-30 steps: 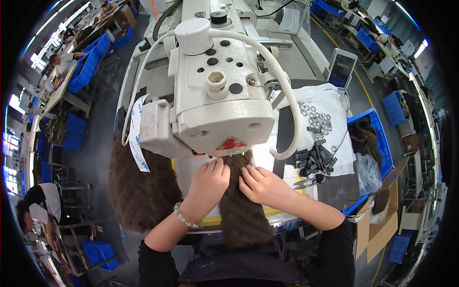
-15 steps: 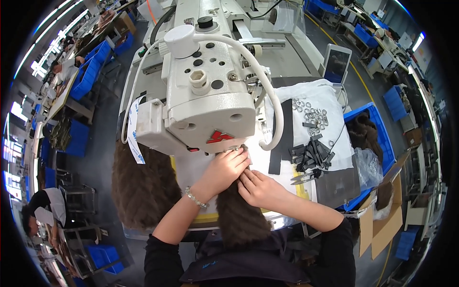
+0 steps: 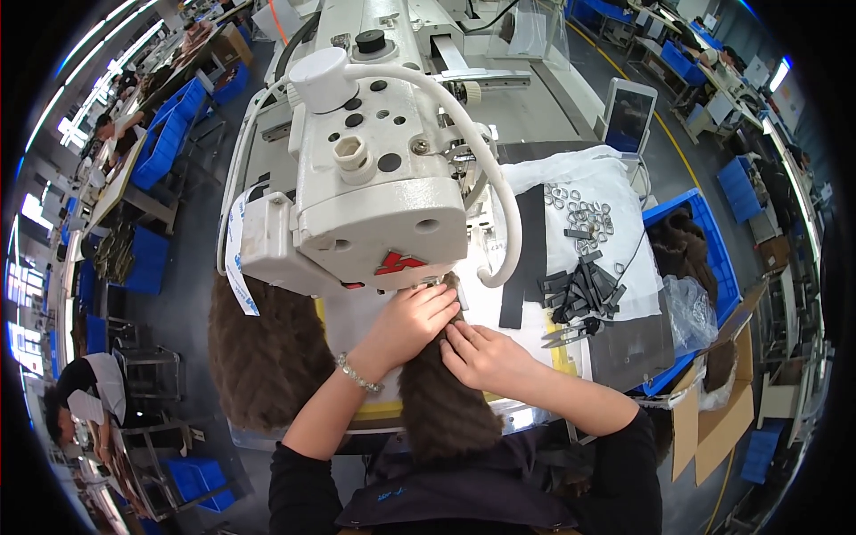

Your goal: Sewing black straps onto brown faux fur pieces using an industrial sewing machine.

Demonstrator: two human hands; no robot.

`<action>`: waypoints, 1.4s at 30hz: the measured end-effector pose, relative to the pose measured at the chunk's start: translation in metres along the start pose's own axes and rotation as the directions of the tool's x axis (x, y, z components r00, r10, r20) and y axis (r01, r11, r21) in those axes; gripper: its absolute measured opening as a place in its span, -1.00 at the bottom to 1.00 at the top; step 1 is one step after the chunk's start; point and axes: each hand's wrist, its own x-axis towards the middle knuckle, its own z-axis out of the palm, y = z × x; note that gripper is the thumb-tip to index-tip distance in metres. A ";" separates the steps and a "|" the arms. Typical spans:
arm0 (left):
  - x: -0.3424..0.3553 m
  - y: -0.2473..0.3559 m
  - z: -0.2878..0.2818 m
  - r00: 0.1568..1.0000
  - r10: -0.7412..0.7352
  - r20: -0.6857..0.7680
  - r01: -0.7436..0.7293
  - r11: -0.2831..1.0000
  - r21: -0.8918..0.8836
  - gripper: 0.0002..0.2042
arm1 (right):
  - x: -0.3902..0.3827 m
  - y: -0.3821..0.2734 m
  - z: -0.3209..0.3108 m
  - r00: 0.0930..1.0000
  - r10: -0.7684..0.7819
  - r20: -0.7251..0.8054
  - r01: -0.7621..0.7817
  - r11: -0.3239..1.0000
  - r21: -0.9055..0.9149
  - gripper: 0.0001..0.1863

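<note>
Left hand (image 3: 412,323) and right hand (image 3: 486,357), fingers together, pinch unclear, press a long brown fur strip (image 3: 448,406), seemingly mid-work, overhanging the white tabletop's (image 3: 355,319) front edge.

Left hand (image 3: 408,323) and right hand (image 3: 489,357) are bare; left sleeve (image 3: 301,481) and right sleeve (image 3: 621,473) are black and plain, ending around the elbows. A bracelet (image 3: 358,374) of pale, glossy round beads circles the left wrist. Dark garment (image 3: 464,505) at the waist bears a small blue marking (image 3: 392,493).
</note>
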 end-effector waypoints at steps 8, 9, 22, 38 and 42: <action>0.001 0.000 -0.001 1.000 0.026 0.008 -0.026 0.999 0.044 -0.75 | 0.000 0.002 -0.002 0.999 0.028 -0.032 -0.028 1.000 0.012 -0.67; 0.001 -0.001 -0.001 1.000 0.025 0.008 -0.025 0.999 0.043 -0.75 | 0.000 0.002 -0.002 0.998 0.040 -0.041 -0.040 0.999 0.010 -0.67; 0.002 -0.002 -0.003 1.000 -0.004 0.028 0.005 0.999 -0.035 -0.76 | -0.001 0.003 -0.006 0.999 0.047 -0.012 -0.047 0.999 0.028 -0.71; -0.019 0.015 -0.009 0.999 0.015 0.042 -0.017 0.999 0.038 -0.69 | -0.001 0.005 -0.021 0.993 -0.008 0.117 -0.001 0.997 0.078 -0.71; -0.037 0.018 -0.023 0.998 0.036 0.057 -0.037 0.999 0.025 -0.69 | 0.002 0.008 -0.029 0.986 0.008 0.169 -0.029 0.992 0.121 -0.69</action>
